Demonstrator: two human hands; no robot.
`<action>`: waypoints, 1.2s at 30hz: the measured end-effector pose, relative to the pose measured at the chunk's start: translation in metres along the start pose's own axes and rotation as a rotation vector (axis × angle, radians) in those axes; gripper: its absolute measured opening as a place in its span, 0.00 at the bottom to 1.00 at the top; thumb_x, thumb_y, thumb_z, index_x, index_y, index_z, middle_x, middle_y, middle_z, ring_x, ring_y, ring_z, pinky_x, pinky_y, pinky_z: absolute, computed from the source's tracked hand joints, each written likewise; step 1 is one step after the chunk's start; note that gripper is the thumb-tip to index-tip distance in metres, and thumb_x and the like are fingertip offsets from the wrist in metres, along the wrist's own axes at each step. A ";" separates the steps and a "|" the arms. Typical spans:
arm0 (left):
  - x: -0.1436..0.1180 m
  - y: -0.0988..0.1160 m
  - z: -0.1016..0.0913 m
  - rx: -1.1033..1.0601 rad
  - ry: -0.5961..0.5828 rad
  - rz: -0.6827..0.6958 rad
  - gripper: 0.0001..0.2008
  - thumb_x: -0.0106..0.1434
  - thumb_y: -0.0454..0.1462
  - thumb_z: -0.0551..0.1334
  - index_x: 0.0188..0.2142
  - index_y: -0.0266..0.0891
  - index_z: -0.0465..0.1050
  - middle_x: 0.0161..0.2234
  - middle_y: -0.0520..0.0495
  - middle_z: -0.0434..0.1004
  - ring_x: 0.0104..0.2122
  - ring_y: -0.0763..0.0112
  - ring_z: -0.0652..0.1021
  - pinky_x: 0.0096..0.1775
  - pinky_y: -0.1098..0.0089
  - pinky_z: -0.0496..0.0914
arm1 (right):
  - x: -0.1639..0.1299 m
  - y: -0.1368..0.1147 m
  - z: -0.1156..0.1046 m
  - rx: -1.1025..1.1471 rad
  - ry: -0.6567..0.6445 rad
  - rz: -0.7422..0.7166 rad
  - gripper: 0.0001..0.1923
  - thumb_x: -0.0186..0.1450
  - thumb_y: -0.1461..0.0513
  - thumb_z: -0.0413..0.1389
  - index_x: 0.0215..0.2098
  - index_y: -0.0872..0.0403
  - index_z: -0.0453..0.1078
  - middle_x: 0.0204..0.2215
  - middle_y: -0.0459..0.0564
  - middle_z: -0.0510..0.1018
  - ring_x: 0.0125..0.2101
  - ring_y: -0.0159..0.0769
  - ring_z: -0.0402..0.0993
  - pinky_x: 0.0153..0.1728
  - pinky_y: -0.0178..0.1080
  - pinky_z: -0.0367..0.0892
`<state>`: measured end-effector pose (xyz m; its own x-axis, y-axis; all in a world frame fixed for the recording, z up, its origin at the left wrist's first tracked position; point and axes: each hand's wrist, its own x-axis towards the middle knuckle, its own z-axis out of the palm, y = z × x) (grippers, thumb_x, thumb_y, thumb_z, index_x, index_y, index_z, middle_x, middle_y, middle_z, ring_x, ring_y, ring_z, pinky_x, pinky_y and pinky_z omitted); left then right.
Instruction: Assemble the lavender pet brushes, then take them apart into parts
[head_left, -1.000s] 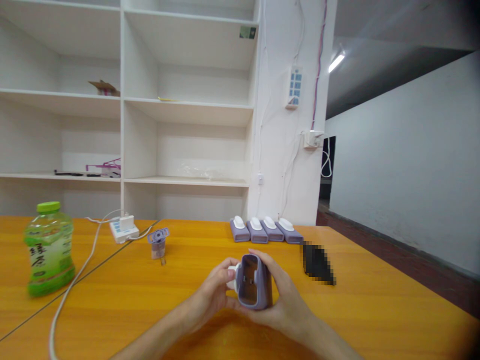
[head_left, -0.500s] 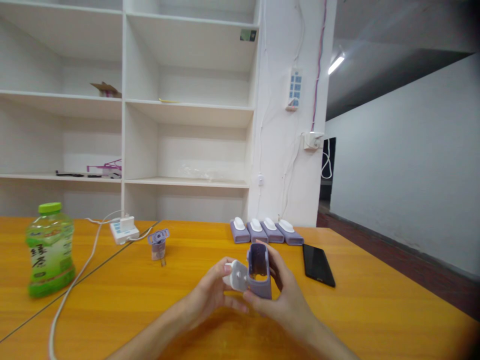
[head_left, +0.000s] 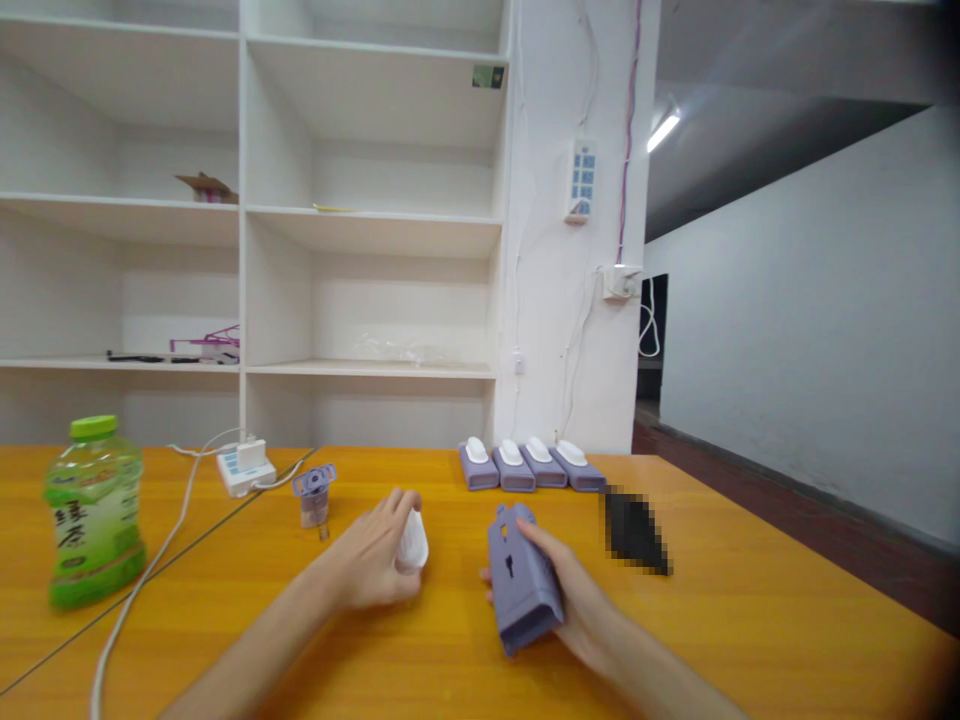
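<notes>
My left hand (head_left: 386, 560) is closed around a white rounded plastic piece (head_left: 412, 545), low over the table and partly hidden by the fingers. To its right, my right hand (head_left: 574, 590) grips a purple hollow plastic housing (head_left: 521, 580). The housing is tilted, with a keyhole-shaped slot and a cut-out facing up and its open end toward me. A gap of bare table lies between the two hands. Behind them stands a row of several purple housings (head_left: 517, 480), each topped with a white oval piece (head_left: 511, 453).
On the left are a green-capped bottle (head_left: 97, 515), a white power strip (head_left: 246, 470) with its cable, and a small purple part (head_left: 315, 485) on a clear holder. A black phone (head_left: 636, 530), pixelated, lies at right. White shelves (head_left: 375, 370) rise behind the table (head_left: 420, 660).
My left hand has moved left and down with the white piece, away from the housing. My right hand has turned the housing so its slotted face shows.
</notes>
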<state>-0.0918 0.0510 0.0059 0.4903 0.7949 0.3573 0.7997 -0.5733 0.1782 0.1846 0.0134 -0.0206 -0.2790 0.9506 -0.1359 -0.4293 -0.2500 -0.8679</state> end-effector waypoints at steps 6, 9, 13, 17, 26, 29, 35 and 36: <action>-0.001 -0.014 0.003 0.045 -0.046 -0.031 0.25 0.55 0.40 0.63 0.52 0.37 0.68 0.46 0.36 0.75 0.47 0.44 0.76 0.50 0.52 0.66 | 0.017 0.013 -0.009 -0.106 0.128 -0.169 0.21 0.62 0.52 0.61 0.49 0.55 0.72 0.41 0.53 0.84 0.41 0.43 0.82 0.43 0.41 0.74; -0.004 -0.009 0.002 0.032 -0.049 -0.018 0.32 0.60 0.47 0.64 0.61 0.37 0.64 0.56 0.32 0.72 0.55 0.41 0.72 0.56 0.48 0.63 | 0.022 0.018 -0.014 -0.173 0.197 -0.266 0.28 0.60 0.53 0.63 0.56 0.52 0.66 0.42 0.51 0.83 0.43 0.45 0.82 0.48 0.46 0.74; -0.008 0.031 0.003 -0.103 0.050 0.171 0.36 0.63 0.54 0.63 0.67 0.45 0.60 0.69 0.34 0.57 0.67 0.38 0.58 0.64 0.42 0.51 | 0.029 0.023 -0.021 -0.397 0.275 -0.484 0.34 0.57 0.48 0.64 0.58 0.51 0.64 0.47 0.56 0.81 0.49 0.49 0.79 0.54 0.52 0.70; -0.012 0.089 0.014 -0.120 -0.034 0.407 0.39 0.62 0.58 0.63 0.68 0.51 0.56 0.71 0.40 0.53 0.69 0.44 0.56 0.67 0.40 0.45 | 0.036 0.025 -0.024 -0.516 0.308 -0.609 0.28 0.58 0.46 0.60 0.53 0.51 0.69 0.51 0.57 0.78 0.54 0.50 0.75 0.57 0.51 0.68; 0.003 0.078 0.023 0.045 -0.062 0.351 0.29 0.67 0.43 0.60 0.66 0.52 0.57 0.68 0.42 0.60 0.67 0.53 0.62 0.66 0.41 0.51 | 0.018 0.008 -0.024 -0.971 0.260 -0.865 0.18 0.70 0.56 0.51 0.57 0.49 0.67 0.57 0.53 0.72 0.60 0.44 0.66 0.64 0.51 0.59; 0.005 0.051 0.021 0.098 -0.018 0.290 0.30 0.63 0.37 0.60 0.65 0.49 0.58 0.66 0.41 0.64 0.66 0.51 0.64 0.67 0.39 0.47 | 0.016 0.008 -0.022 -1.071 0.251 -0.878 0.18 0.71 0.58 0.50 0.58 0.50 0.66 0.56 0.54 0.72 0.59 0.44 0.67 0.63 0.49 0.61; 0.010 0.004 0.027 0.173 0.020 0.224 0.35 0.58 0.34 0.59 0.65 0.47 0.56 0.69 0.44 0.58 0.68 0.55 0.60 0.68 0.45 0.49 | 0.014 0.008 -0.021 -1.158 0.241 -0.841 0.18 0.71 0.59 0.50 0.58 0.51 0.65 0.57 0.53 0.72 0.59 0.43 0.67 0.63 0.48 0.61; 0.012 -0.003 0.029 0.200 0.032 0.210 0.35 0.57 0.33 0.58 0.65 0.46 0.56 0.69 0.44 0.58 0.68 0.56 0.59 0.68 0.47 0.50 | 0.014 0.007 -0.021 -1.167 0.239 -0.836 0.18 0.71 0.60 0.49 0.58 0.51 0.65 0.57 0.53 0.72 0.59 0.43 0.67 0.63 0.48 0.61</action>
<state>-0.0779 0.0678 -0.0172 0.6434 0.6549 0.3964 0.7362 -0.6713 -0.0859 0.1957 0.0283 -0.0389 -0.1063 0.7773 0.6201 0.5695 0.5588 -0.6028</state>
